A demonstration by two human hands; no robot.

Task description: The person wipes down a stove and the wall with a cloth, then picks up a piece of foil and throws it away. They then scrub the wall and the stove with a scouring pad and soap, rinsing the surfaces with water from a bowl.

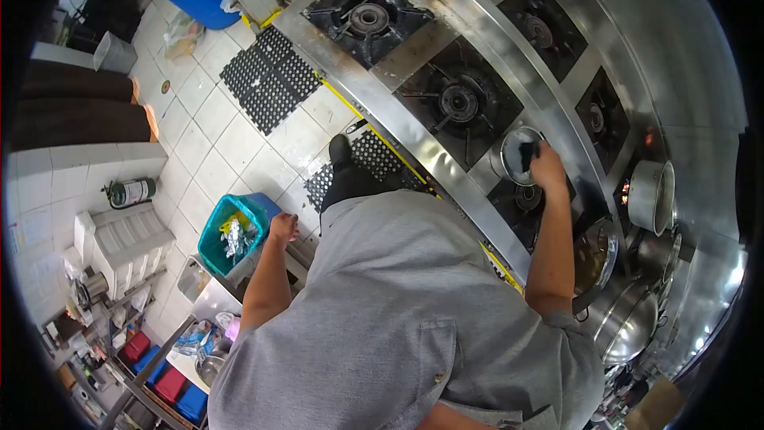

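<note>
My right hand (pixel 547 167) is closed on a small black object (pixel 527 154) at the right rim of a round metal pot (pixel 500 161). I cannot tell whether that object is a handle or a separate tool. The pot has a pale inside and stands on the stove (pixel 477 167), between a burner with a black grate (pixel 457 99) and another burner (pixel 525 196) partly hidden below it. My left hand (pixel 283 228) hangs low with loosely curled fingers and nothing visible in them. It is beside a bin with a teal liner (pixel 208 243) holding crumpled foil and yellow scraps.
Back burners run along the steel wall, one bearing a tall pot (pixel 651 197). Near my right elbow are a pan with brown contents (pixel 590 259) and a large lidded pot (pixel 625 325). Perforated black mats (pixel 270 80) lie on the tiles. A blue bin (pixel 199 4) stands beyond.
</note>
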